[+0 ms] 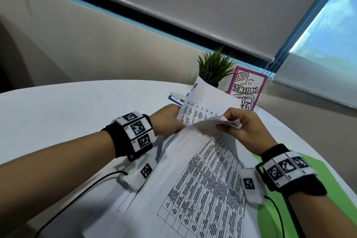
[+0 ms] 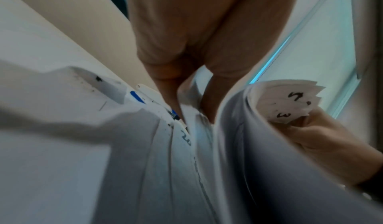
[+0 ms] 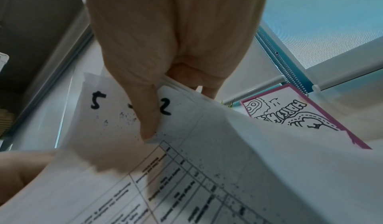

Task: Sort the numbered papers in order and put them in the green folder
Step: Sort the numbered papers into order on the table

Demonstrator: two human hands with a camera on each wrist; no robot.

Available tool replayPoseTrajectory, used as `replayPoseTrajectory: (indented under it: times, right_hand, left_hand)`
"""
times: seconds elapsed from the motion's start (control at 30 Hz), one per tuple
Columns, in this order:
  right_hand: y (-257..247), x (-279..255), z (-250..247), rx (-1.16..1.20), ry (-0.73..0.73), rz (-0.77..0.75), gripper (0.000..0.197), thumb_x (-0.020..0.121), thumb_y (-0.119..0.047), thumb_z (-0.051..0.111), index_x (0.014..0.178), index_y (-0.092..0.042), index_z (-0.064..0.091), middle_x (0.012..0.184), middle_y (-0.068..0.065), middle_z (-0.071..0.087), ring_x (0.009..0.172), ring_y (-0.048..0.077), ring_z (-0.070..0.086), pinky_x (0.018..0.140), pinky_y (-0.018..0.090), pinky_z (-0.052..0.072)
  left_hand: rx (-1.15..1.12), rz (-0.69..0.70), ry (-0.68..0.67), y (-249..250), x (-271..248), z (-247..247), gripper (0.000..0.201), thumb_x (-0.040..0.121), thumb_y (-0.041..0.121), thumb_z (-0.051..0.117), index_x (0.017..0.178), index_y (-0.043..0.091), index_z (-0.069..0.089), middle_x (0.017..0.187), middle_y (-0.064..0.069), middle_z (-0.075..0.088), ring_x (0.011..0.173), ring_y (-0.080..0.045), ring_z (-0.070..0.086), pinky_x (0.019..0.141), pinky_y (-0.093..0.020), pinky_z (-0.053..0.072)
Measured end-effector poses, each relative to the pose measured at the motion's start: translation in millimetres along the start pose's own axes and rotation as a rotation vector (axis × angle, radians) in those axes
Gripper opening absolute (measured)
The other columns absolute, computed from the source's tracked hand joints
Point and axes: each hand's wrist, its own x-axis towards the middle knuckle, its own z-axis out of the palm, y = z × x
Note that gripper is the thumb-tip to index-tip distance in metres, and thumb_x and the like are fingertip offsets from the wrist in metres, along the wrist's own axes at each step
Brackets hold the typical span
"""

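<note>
So the stack of numbered papers (image 1: 202, 176) is sitting on the white table (image 1: 58, 114), right between both wrists, printed tables facing up. The right hand (image 1: 245, 127) has the top corners of several sheets curled back and pinched between thumb and fingers, so they fan out a bit. In the right wrist view the thumb (image 3: 149, 112) is pressed down on a corner with a handwritten 2 next to it, and a 5 shows on the sheet behind. The left wrist view catches that same fanned bundle (image 2: 290, 103) from the other side, with a 3 and what might be a 4 or 7, too smeary to be sure.

The left hand (image 1: 166, 120) is at the far left edge of the pile, gripping one sheet (image 1: 204, 98) that stands lifted up off the rest. Its fingers (image 2: 170, 86) go down on either side of the paper, thumb one side, fingers the other.

The green folder (image 1: 289, 208) lies flat on the table under the right side of the stack, below the right wrist. Can't tell if anything is actually inside it.

Behind the papers: a blue and white pen (image 1: 176, 98), a small fake plant (image 1: 214, 67), and a pink-framed doodle picture (image 1: 247, 89) leaning upright.
</note>
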Motion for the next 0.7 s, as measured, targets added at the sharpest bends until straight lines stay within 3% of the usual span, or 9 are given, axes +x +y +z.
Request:
replayPoseTrajectory:
  times: [0.1,0.17,0.27,0.37,0.43,0.5,0.57,0.63,0.7]
  right_hand:
    - [-0.4,1.7,-3.4,0.016,0.004,-0.005,0.009,0.079,-0.005,0.077,0.086,-0.010,0.073,0.079,0.001,0.071,0.073,0.008,0.063,0.070,0.020,0.050]
    - [-0.8,1.8,-3.2,0.006,0.012,-0.030,0.012,0.078,-0.003,0.078,0.087,-0.010,0.075,0.081,0.000,0.072,0.076,0.007,0.064,0.072,0.018,0.050]
    - [1.2,4.6,-0.7,-0.060,0.038,-0.062,0.013,0.074,-0.004,0.081,0.085,-0.009,0.074,0.092,0.003,0.065,0.085,0.008,0.060,0.076,0.012,0.043]
    - [13.2,7.7,-1.3,-0.212,-0.004,-0.048,0.016,0.073,-0.020,0.083,0.087,-0.019,0.075,0.128,-0.008,0.056,0.117,0.007,0.045,0.096,0.011,0.031]
    - [18.5,9.4,-1.8,-0.204,-0.091,-0.004,0.014,0.074,-0.021,0.082,0.083,-0.021,0.073,0.139,-0.013,0.050,0.129,0.007,0.040,0.105,0.020,0.029]
    - [19.3,10.6,-1.1,-0.121,-0.133,0.041,0.014,0.074,-0.015,0.082,0.078,-0.016,0.069,0.124,-0.010,0.060,0.122,0.007,0.050,0.102,0.021,0.036]
    - [18.5,10.3,0.7,-0.047,-0.123,0.011,0.013,0.074,-0.017,0.080,0.076,-0.011,0.068,0.093,-0.007,0.065,0.096,0.009,0.061,0.085,0.022,0.044]
    - [18.5,8.4,1.8,-0.033,-0.086,-0.043,0.016,0.074,-0.021,0.079,0.076,-0.009,0.068,0.078,-0.005,0.063,0.080,0.016,0.061,0.076,0.034,0.048]
    - [17.4,5.2,0.8,-0.072,-0.045,-0.077,0.015,0.075,-0.016,0.081,0.076,-0.011,0.067,0.076,-0.004,0.065,0.078,0.021,0.062,0.078,0.043,0.050]
  left_hand:
    - [0.067,0.028,-0.036,9.8,-1.8,-2.3,0.003,0.085,0.009,0.063,0.086,0.010,0.066,0.088,-0.002,0.070,0.078,-0.015,0.063,0.068,-0.028,0.053]
    - [0.146,-0.009,-0.131,12.5,-3.5,-1.4,0.020,0.083,0.000,0.056,0.068,0.013,0.056,0.070,0.001,0.059,0.064,-0.012,0.053,0.054,-0.023,0.042]
    - [0.108,-0.022,-0.287,9.1,-6.5,1.8,0.026,0.080,-0.006,0.052,0.061,0.011,0.052,0.059,-0.004,0.050,0.056,-0.016,0.046,0.047,-0.021,0.036]
    - [0.055,0.023,-0.378,6.6,-11.2,1.0,0.027,0.087,-0.001,0.055,0.066,0.015,0.056,0.059,0.003,0.053,0.057,-0.014,0.047,0.049,-0.021,0.038]
    - [0.028,0.055,-0.452,4.5,-12.1,-0.2,0.021,0.092,0.004,0.055,0.079,0.019,0.062,0.072,0.007,0.064,0.068,-0.013,0.058,0.060,-0.022,0.049]
    - [-0.008,0.039,-0.501,5.3,-14.4,-1.3,0.012,0.097,0.014,0.055,0.106,0.015,0.062,0.102,0.000,0.069,0.089,-0.016,0.066,0.076,-0.030,0.057]
    - [-0.015,0.004,-0.464,6.9,-14.2,-1.5,0.036,0.098,0.037,0.051,0.126,0.015,0.056,0.116,0.001,0.064,0.096,-0.014,0.064,0.081,-0.031,0.057]
    - [-0.044,-0.070,-0.334,6.3,-11.4,-6.6,0.055,0.094,0.059,0.038,0.125,0.017,0.058,0.109,0.002,0.065,0.088,-0.013,0.062,0.078,-0.030,0.053]
    - [-0.077,-0.148,-0.180,0.6,-8.1,-14.5,0.056,0.096,0.059,0.036,0.115,0.013,0.062,0.104,-0.005,0.068,0.081,-0.017,0.061,0.075,-0.031,0.047]
